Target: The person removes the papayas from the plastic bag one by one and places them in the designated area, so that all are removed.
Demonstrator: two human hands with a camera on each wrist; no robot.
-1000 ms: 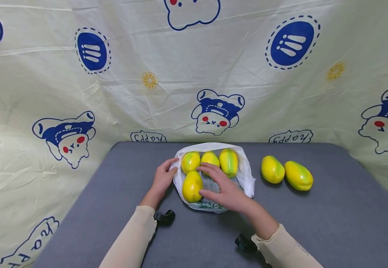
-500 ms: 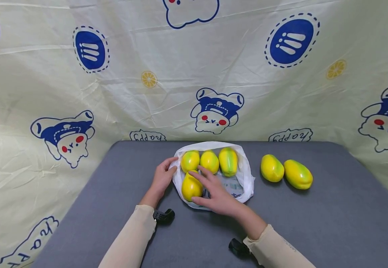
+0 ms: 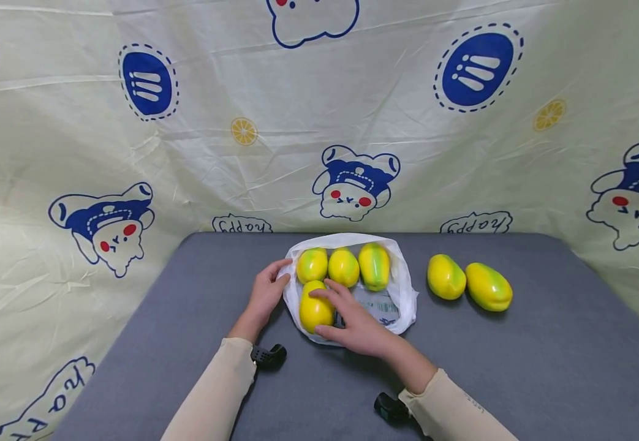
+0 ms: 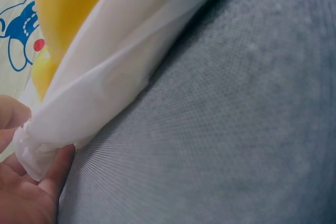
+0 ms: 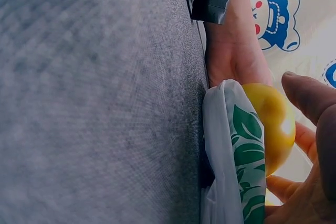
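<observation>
A white plastic bag (image 3: 410, 300) with a green leaf print lies wide open on the grey table. Inside it, three yellow papayas with green streaks form a back row, and another papaya (image 3: 315, 315) sits at the front left. My left hand (image 3: 264, 297) pinches the bunched left rim of the bag between thumb and fingers. Over the front papaya, my right hand (image 3: 355, 321) spreads its thumb and curved fingers around its right side. The right wrist view shows those fingers at the yellow papaya (image 5: 270, 129), behind the printed bag wall.
Two more papayas lie on the table right of the bag, a rounder papaya (image 3: 446, 277) and a longer papaya (image 3: 490, 288). A printed cloth (image 3: 275, 165) hangs behind the table (image 3: 518, 373). Each wrist carries a black camera.
My right hand has moved left onto the front papaya, which tipped and rolled slightly under the fingers. The left hand stays on the bag's rim.
</observation>
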